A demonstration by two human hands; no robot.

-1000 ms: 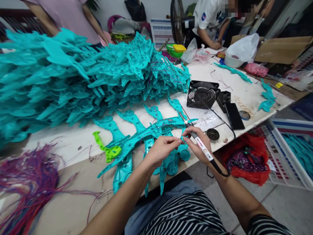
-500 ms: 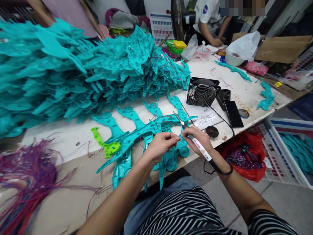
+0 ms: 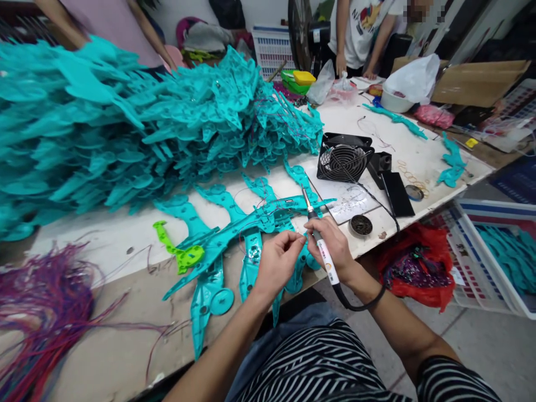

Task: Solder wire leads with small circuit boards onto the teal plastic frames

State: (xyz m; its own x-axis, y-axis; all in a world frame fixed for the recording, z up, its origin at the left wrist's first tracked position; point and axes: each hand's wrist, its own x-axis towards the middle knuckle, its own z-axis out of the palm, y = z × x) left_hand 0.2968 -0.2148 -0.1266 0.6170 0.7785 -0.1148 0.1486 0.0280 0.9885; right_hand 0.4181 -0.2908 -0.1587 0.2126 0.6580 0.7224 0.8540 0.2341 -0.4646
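A soldering iron [image 3: 324, 254] with a white and black handle is gripped in my right hand [image 3: 338, 245], its metal tip pointing up and away from me. My left hand [image 3: 277, 262] pinches thumb and fingertips together close beside it; whatever is between them is too small to make out. Under and beyond both hands lies a long teal plastic body [image 3: 228, 237] with thin wires along it and leg-like teal pieces spreading from both sides. A bright green plastic part [image 3: 189, 257] rests at its left end.
A large heap of teal parts [image 3: 125, 128] fills the back left. Bundled red and purple wires [image 3: 46, 312] lie front left. Right of my hands are a black fan [image 3: 344, 159], a small round tin [image 3: 360, 225] and a crate [image 3: 494, 209]. Two people stand across the table.
The soldering iron has swung to a steeper angle in my right hand. Several teal leg pieces near my left wrist have shifted. The person at the back right has lowered their arms to the table.
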